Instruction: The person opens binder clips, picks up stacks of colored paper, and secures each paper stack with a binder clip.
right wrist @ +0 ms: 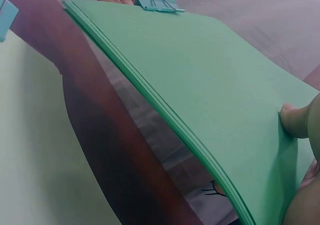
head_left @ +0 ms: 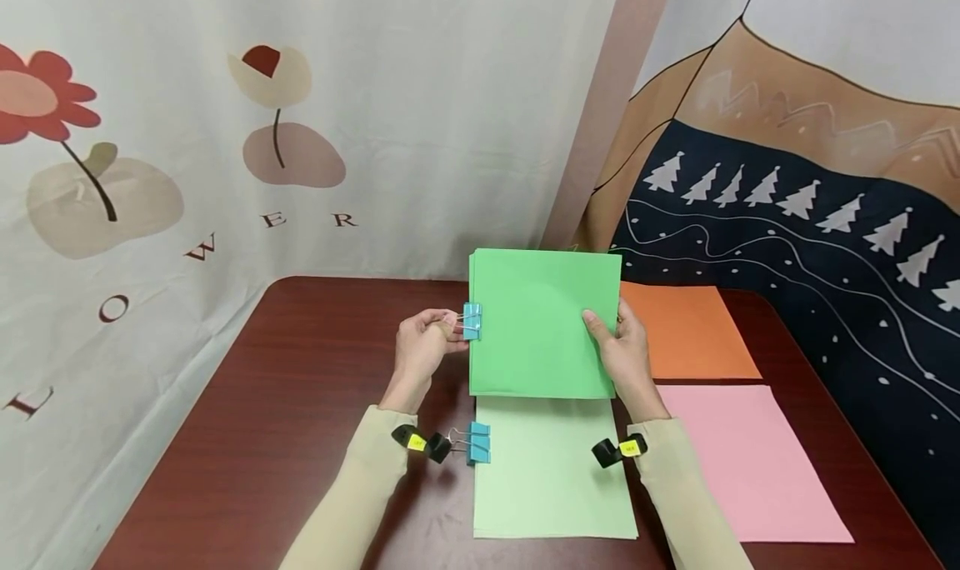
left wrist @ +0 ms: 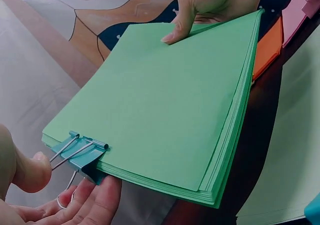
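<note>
A thick stack of bright green paper (head_left: 543,324) is held up above the table, its top side tilted toward me. My right hand (head_left: 630,362) grips its right edge, thumb on top and the fingers hidden behind. A blue binder clip (head_left: 472,322) bites the stack's left edge. My left hand (head_left: 420,352) pinches that clip by its wire handles, with the thumb (left wrist: 34,174) on the upper one and fingers under the lower one. Just below lies a pale green paper stack (head_left: 555,487), with another blue binder clip (head_left: 480,443) on its left edge.
On the right side of the brown table (head_left: 300,403) lie orange paper (head_left: 697,332) and pink paper (head_left: 757,462). A pink binder clip (left wrist: 312,4) shows in the left wrist view. Printed curtains (head_left: 450,120) hang behind the table and along its right side.
</note>
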Available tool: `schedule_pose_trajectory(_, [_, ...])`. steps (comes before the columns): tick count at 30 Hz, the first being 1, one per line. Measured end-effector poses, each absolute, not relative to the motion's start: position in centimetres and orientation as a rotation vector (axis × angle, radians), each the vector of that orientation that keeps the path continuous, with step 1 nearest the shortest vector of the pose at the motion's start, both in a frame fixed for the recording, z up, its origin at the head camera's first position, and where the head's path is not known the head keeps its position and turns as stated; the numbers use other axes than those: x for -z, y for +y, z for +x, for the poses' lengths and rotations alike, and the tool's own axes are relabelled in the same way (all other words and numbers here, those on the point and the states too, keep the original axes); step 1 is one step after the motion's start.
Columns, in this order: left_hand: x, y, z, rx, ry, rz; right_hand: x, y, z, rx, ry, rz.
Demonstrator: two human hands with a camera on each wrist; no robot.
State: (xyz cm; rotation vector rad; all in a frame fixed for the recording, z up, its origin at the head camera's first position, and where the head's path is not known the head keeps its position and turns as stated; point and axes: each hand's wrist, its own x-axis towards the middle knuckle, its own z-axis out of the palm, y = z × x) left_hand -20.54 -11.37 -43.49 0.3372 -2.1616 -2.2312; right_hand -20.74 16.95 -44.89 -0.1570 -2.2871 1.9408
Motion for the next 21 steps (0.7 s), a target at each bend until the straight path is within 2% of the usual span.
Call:
schedule_pose_trajectory(12, [43.47, -11.09, -20.57, 2.235, -2.188, 0.353, 45.13, 16.79, -20.82, -1.914, -2.321, -0.198])
schedule_pose_trajectory(21, [43.87, -11.41, -20.87, 2.282, -2.236, 0.241, 45.27, 16.93, -20.9, -1.898, -2.348, -0.2])
